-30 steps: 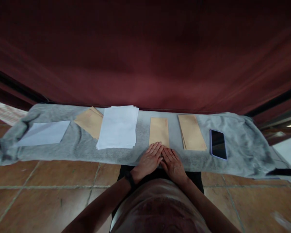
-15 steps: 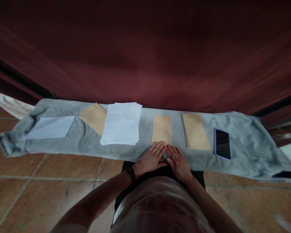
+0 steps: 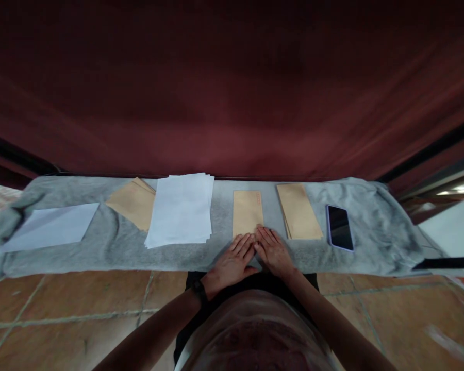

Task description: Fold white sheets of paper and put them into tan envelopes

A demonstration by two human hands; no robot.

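A tan paper envelope [image 3: 248, 212] with small red print lies lengthwise in front of me on the grey cloth [image 3: 224, 260]. Across its near end rests my left hand [image 3: 232, 260], palm down with fingers stretched out. My right hand [image 3: 274, 253] lies flat too, its fingertips on the envelope's near right corner and touching the left fingertips. Neither hand grips anything. The envelope's near edge is hidden under the fingers. To the right sits a small stack of tan envelopes [image 3: 301, 212], and to the left a pile of white paper sheets [image 3: 182, 211].
More tan envelopes [image 3: 132, 203] are fanned out, partly under the white pile. A separate white sheet [image 3: 52, 225] lies at the far left. A phone [image 3: 340, 228] with a purple edge is at the right. A dark red panel [image 3: 232, 103] rises behind the cloth-covered surface.
The camera view has shifted, so most things on the cloth appear further left. My right hand has slid slightly forward along the envelope's corner; my left hand stays flat at its near end.
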